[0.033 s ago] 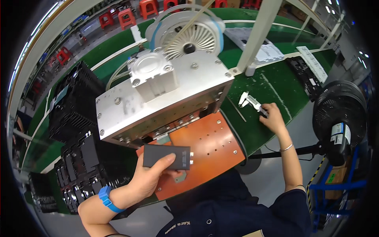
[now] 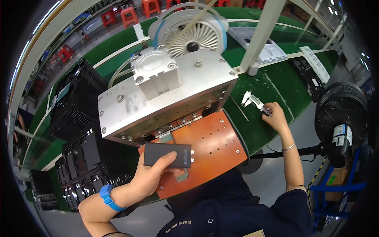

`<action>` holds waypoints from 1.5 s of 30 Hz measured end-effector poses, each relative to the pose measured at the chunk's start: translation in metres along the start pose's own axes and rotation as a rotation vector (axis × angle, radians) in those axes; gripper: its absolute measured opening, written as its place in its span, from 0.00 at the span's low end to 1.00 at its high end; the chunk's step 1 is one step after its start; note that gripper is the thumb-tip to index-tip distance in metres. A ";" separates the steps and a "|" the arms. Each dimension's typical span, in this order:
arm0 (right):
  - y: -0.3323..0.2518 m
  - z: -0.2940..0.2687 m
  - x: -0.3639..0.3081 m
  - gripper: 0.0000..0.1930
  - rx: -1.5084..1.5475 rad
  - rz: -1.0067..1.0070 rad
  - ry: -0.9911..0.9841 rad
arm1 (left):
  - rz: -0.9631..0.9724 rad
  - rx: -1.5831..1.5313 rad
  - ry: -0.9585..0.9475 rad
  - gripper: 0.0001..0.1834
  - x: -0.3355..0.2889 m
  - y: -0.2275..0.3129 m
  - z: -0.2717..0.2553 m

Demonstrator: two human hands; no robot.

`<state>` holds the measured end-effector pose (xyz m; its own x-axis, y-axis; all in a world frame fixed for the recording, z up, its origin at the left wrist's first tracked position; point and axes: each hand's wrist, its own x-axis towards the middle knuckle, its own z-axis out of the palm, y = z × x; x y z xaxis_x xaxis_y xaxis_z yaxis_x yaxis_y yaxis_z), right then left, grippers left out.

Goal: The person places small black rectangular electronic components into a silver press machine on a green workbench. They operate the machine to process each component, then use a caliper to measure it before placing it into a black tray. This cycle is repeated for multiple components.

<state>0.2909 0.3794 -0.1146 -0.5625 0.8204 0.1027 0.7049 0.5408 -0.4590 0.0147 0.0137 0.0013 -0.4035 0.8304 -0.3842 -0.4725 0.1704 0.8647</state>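
My left hand point(image 2: 152, 173) grips a flat black battery cell point(image 2: 167, 155), its thumb across the top face and the other fingers beneath. Two small silver tabs stick out of the cell's right edge. It is held above an orange fixture plate point(image 2: 213, 138) at the front of a silver metal press point(image 2: 193, 79). Below the cell, a grey metal insert point(image 2: 182, 176) shows partly on the plate. To the right, my right hand point(image 2: 275, 117) has its fingers closed on the body of a digital caliper point(image 2: 255, 101), whose jaws point away from me over the green bench mat.
Black trays point(image 2: 87, 158) are stacked on the left. A thin rod point(image 2: 239, 108) and small white bottle point(image 2: 254, 69) lie right of the press. Behind it stands a white fan point(image 2: 193, 37); a black fan point(image 2: 339, 114) is at far right. A post point(image 2: 262, 33) rises from the bench.
The whole view has shifted slightly. Both hands keep their grips, the left on the battery cell and the right on the caliper, with little movement.
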 end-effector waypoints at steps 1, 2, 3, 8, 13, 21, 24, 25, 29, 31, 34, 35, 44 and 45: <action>0.000 -0.001 0.004 0.19 -0.039 0.002 -0.001 | -0.023 0.007 0.000 0.16 0.002 -0.001 -0.003; 0.000 0.000 0.007 0.18 -0.079 0.005 0.000 | -0.017 0.005 0.015 0.16 0.002 -0.002 -0.005; -0.003 0.002 0.007 0.18 -0.098 0.011 0.020 | -0.012 0.004 0.029 0.16 0.001 -0.004 -0.006; 0.003 0.001 -0.007 0.18 0.145 -0.089 0.267 | -0.014 -0.028 -0.008 0.15 0.005 -0.006 -0.011; -0.072 -0.038 -0.054 0.24 0.314 -0.083 0.320 | -0.029 -0.024 -0.027 0.14 0.005 -0.004 -0.010; -0.179 -0.035 -0.084 0.23 0.523 -0.471 0.049 | -0.034 -0.076 -0.066 0.19 0.005 -0.005 -0.012; -0.189 -0.029 -0.078 0.22 0.480 -0.599 0.059 | -0.041 -0.090 -0.082 0.22 0.006 -0.001 -0.011; -0.190 -0.028 -0.077 0.22 0.483 -0.608 0.061 | -0.045 -0.095 -0.084 0.23 0.006 -0.001 -0.011; -0.193 -0.027 -0.076 0.22 0.480 -0.628 0.060 | -0.031 -0.102 -0.056 0.22 0.005 -0.006 -0.013; -0.193 -0.026 -0.076 0.22 0.472 -0.629 0.056 | -0.024 -0.112 -0.035 0.22 0.003 -0.005 -0.011; -0.192 -0.024 -0.075 0.21 0.467 -0.631 0.056 | -0.031 -0.101 -0.066 0.21 0.005 -0.004 -0.011; -0.192 -0.023 -0.074 0.21 0.471 -0.633 0.059 | -0.035 -0.096 -0.073 0.22 0.006 -0.003 -0.011; -0.191 -0.020 -0.069 0.20 0.493 -0.664 0.065 | -0.043 -0.107 -0.074 0.22 0.004 -0.001 -0.011; -0.191 -0.019 -0.069 0.20 0.497 -0.672 0.071 | -0.046 -0.108 -0.076 0.22 0.004 -0.001 -0.011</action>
<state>0.2034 0.2232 -0.0174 -0.7542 0.3716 0.5413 -0.0527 0.7875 -0.6140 0.0046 0.0112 -0.0052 -0.3208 0.8616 -0.3935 -0.5721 0.1548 0.8054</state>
